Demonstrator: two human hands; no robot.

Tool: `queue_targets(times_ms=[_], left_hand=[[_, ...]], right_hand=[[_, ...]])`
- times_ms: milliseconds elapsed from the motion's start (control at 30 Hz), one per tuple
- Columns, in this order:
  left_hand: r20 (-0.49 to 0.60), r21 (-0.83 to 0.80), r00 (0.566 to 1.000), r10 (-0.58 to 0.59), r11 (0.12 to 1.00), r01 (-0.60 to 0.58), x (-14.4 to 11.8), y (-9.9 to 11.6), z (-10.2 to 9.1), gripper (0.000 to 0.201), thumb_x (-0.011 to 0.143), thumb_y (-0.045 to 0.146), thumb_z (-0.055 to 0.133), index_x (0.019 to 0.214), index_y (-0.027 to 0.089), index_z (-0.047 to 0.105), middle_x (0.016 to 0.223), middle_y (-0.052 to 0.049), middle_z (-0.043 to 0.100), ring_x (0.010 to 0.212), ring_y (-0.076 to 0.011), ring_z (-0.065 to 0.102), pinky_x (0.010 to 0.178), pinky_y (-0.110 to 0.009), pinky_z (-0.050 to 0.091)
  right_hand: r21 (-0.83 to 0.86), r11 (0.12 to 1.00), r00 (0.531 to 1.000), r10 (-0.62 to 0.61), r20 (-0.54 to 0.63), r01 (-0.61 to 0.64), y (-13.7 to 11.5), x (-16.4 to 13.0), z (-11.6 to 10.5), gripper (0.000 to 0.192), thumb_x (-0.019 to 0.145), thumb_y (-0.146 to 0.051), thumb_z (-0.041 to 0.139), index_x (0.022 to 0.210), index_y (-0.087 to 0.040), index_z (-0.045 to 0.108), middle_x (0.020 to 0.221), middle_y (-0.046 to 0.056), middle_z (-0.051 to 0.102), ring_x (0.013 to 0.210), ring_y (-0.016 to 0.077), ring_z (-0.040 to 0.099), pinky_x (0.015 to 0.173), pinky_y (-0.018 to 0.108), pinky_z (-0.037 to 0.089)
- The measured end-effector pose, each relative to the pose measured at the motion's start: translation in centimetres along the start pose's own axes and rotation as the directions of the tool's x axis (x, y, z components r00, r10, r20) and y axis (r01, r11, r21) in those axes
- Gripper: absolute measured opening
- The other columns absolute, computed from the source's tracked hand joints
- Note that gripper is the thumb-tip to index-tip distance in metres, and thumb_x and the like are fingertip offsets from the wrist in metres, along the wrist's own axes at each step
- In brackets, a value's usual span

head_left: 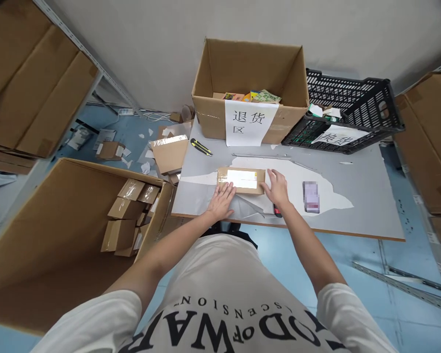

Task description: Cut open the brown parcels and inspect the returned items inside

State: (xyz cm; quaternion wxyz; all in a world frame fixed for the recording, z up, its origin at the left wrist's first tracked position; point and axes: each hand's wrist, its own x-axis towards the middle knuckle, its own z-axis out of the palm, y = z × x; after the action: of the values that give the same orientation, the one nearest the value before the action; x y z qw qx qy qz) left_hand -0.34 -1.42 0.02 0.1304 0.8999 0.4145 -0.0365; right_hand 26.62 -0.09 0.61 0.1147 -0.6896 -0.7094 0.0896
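A small brown cardboard box (223, 175) with a white label (241, 178) lies flat on the table, clear tape shining at its left end. My left hand (222, 200) rests on its near left edge, fingers spread and flat. At the box's right end my right hand (278, 188) curls in, thumb and fingertips against the cardboard. Partly under my right wrist is a red and black object (277, 211), mostly hidden. A yellow and black box cutter (201, 147) lies beyond the box to the left.
On the grey table (375, 196) lie torn white sheeting (327, 196) and a phone-like object (311, 197). A labelled carton (209, 117) and a black crate (367, 105) stand at the back. Left of the table, a large carton (33, 235) holds several small boxes (119, 235); scraps litter the floor.
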Motion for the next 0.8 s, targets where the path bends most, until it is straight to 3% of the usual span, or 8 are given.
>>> queue_targets(times_ms=[67, 133, 267, 400, 600, 700, 800], left_hand=[[0.000, 0.009, 1.000, 0.010, 1.000, -0.010, 0.0, 0.1, 0.1, 0.097, 0.074, 0.042, 0.061, 0.148, 0.011, 0.007, 0.155, -0.014, 0.007, 0.143, -0.0288, 0.000, 0.115, -0.049, 0.004], [-0.007, 0.006, 1.000, 0.016, 1.000, -0.016, 0.2, 0.2, 0.2, 0.098, 0.073, 0.041, 0.062, 0.148, 0.010, 0.006, 0.155, -0.014, 0.007, 0.143, -0.0279, -0.001, 0.115, -0.046, 0.005], [-0.009, -0.050, 1.000, -0.004, 0.999, 0.004, 0.7, 0.3, 0.3, 0.100, 0.070, 0.046, 0.063, 0.147, 0.008, 0.011, 0.155, -0.016, 0.010, 0.143, -0.0293, 0.004, 0.115, -0.046, 0.005], [-0.003, -0.104, 1.000, -0.025, 0.994, 0.024, 1.2, 0.3, 0.3, 0.103, 0.066, 0.053, 0.065, 0.145, 0.008, 0.018, 0.153, -0.017, 0.018, 0.142, -0.0313, 0.010, 0.115, -0.046, 0.005], [0.007, -0.098, 1.000, -0.001, 0.995, 0.002, 1.1, 0.0, 0.4, 0.107, 0.064, 0.056, 0.066, 0.145, 0.007, 0.016, 0.154, -0.018, 0.014, 0.142, -0.0311, 0.007, 0.114, -0.046, 0.004], [-0.004, -0.092, 1.000, 0.004, 0.996, -0.004, 0.9, -0.1, 0.3, 0.110, 0.062, 0.055, 0.067, 0.146, 0.007, 0.015, 0.154, -0.018, 0.012, 0.142, -0.0310, 0.005, 0.115, -0.045, 0.004], [-0.007, -0.094, 1.000, 0.016, 0.995, -0.016, 0.8, -0.1, 0.3, 0.110, 0.062, 0.054, 0.068, 0.146, 0.007, 0.014, 0.154, -0.018, 0.011, 0.143, -0.0312, 0.004, 0.115, -0.045, 0.004]], right_hand=[[0.002, 0.983, 0.977, -0.183, 0.107, 0.184, -1.8, 2.3, -1.0, 0.061, 0.089, -0.044, 0.039, 0.143, -0.017, 0.030, 0.146, 0.016, 0.032, 0.132, 0.0336, 0.027, 0.104, 0.048, 0.024], [-0.008, 0.965, 0.947, -0.256, 0.193, 0.262, -3.2, 4.1, -1.1, 0.062, 0.090, -0.046, 0.039, 0.143, -0.016, 0.030, 0.149, 0.015, 0.030, 0.134, 0.0331, 0.025, 0.104, 0.047, 0.023], [-0.053, 0.951, 0.907, -0.272, 0.321, 0.303, -4.6, 5.8, -0.2, 0.061, 0.090, -0.047, 0.040, 0.143, -0.018, 0.030, 0.148, 0.015, 0.033, 0.132, 0.0319, 0.029, 0.104, 0.046, 0.022], [-0.110, 0.938, 0.904, -0.280, 0.323, 0.330, -4.8, 6.0, 0.5, 0.059, 0.090, -0.044, 0.042, 0.143, -0.019, 0.031, 0.141, 0.015, 0.043, 0.122, 0.0316, 0.040, 0.102, 0.046, 0.025], [-0.220, 0.887, 0.882, -0.315, 0.351, 0.405, -5.0, 5.9, 1.5, 0.054, 0.093, -0.030, 0.032, 0.144, -0.010, 0.026, 0.143, 0.022, 0.036, 0.127, 0.0360, 0.034, 0.103, 0.052, 0.023], [-0.235, 0.866, 0.856, -0.327, 0.401, 0.441, -5.0, 6.6, 1.2, 0.053, 0.091, -0.016, 0.027, 0.143, -0.008, 0.025, 0.142, 0.023, 0.037, 0.125, 0.0339, 0.039, 0.101, 0.050, 0.027], [-0.195, 0.878, 0.817, -0.298, 0.493, 0.438, -5.1, 8.2, -0.1, 0.048, 0.092, -0.016, 0.026, 0.139, -0.010, 0.033, 0.129, 0.022, 0.052, 0.111, 0.0293, 0.053, 0.092, 0.041, 0.036]])
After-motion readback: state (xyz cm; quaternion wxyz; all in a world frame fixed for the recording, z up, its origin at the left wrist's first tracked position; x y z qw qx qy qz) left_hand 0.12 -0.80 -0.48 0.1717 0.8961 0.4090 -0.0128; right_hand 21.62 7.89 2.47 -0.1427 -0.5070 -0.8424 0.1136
